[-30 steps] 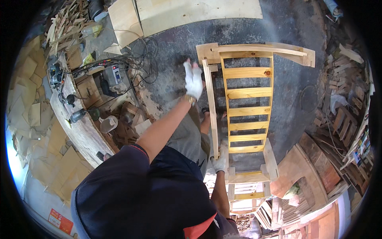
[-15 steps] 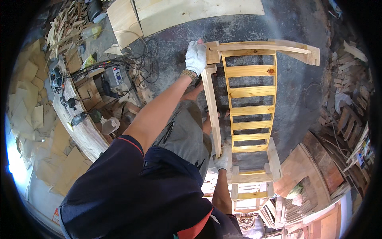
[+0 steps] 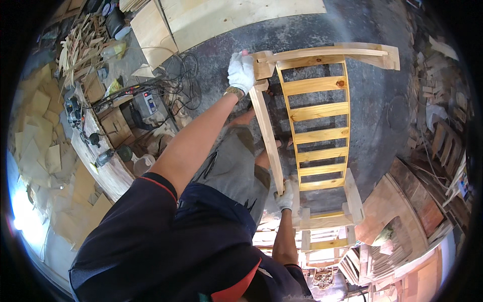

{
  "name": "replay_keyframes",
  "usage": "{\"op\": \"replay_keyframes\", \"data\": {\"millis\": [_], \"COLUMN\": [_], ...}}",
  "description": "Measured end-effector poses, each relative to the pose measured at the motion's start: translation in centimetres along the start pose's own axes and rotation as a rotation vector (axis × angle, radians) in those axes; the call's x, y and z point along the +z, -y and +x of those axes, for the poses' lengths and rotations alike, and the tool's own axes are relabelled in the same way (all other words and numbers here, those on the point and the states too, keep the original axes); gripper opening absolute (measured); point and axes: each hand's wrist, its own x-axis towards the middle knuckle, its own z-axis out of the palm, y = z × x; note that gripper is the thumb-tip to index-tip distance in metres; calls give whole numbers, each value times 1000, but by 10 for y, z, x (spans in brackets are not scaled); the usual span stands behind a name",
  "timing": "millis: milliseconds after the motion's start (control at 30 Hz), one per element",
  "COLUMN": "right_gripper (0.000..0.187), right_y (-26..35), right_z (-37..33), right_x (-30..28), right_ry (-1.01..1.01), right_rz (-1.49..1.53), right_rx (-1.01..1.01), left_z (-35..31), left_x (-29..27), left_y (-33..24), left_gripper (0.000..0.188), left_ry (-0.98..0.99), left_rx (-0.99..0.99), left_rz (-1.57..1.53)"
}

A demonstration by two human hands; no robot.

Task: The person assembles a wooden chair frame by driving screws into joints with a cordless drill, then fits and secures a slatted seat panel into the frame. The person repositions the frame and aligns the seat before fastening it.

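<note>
A slatted wooden furniture frame stands in front of me, with yellowish slats between two long side pieces and paler wood around them. Across its far end runs a curved pale rail. My left hand, in a white knit glove, is closed on the blocky far-left corner of the frame. From there a long pale side rail runs back toward me. My right hand, gloved too, grips the near end of that rail; some of its fingers are hidden.
Plywood sheets lie on the dark floor beyond the frame. Tangled cables and a power strip are at the left, beside a plank bearing power tools. Wood scraps and a cut-out board lie at the right.
The whole view has turned slightly. In it, the frame's far end sits a little farther left and its near end farther right. Both hands keep their holds.
</note>
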Motion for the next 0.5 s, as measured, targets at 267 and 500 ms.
{"op": "replay_keyframes", "data": {"millis": [267, 500], "right_gripper": [55, 58], "right_y": [-14, -9], "right_z": [-3, 0], "right_x": [21, 16], "right_ry": [-164, -153], "right_rz": [-91, -38], "right_rx": [-28, -55], "left_z": [1, 6], "left_x": [-4, -1], "left_y": [13, 9], "left_gripper": [45, 47], "left_ry": [42, 41], "left_rx": [20, 110], "left_rz": [-8, 104]}}
